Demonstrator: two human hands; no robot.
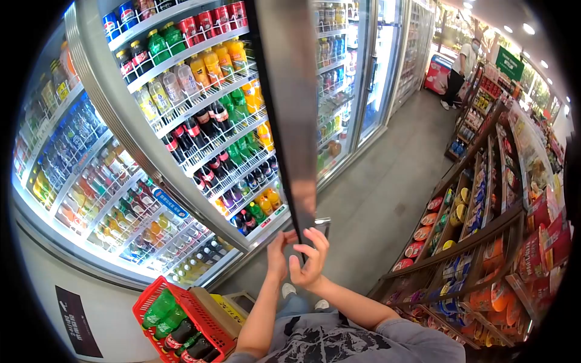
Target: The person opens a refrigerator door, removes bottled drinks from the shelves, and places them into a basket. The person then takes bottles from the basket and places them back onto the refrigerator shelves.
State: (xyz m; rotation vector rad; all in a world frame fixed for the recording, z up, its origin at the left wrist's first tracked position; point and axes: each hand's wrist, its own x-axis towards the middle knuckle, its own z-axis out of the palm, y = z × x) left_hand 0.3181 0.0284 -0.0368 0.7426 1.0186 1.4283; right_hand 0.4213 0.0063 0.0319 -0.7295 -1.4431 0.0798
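An open glass cooler door (287, 121) stands edge-on in front of me, with a dark frame. My left hand (278, 257) is at the lower part of the door, on its shelf side, fingers stretched toward the frame and holding nothing. On the other side of the edge is my right hand (311, 260), its fingers apart and slightly curved, close to the door's metal handle (323, 225). Whether either palm presses on the door I cannot tell. Behind the door, the lit cooler (209, 109) holds rows of soda bottles, with red cans (206, 23) on an upper shelf.
A red basket (190, 302) with green and dark soda bottles sits at lower left, beside a cardboard box (215, 308). Slanted snack shelves (466, 242) line the right side. A person (463, 69) stands far down the aisle (387, 163). More glass-door coolers (78, 163) flank this one.
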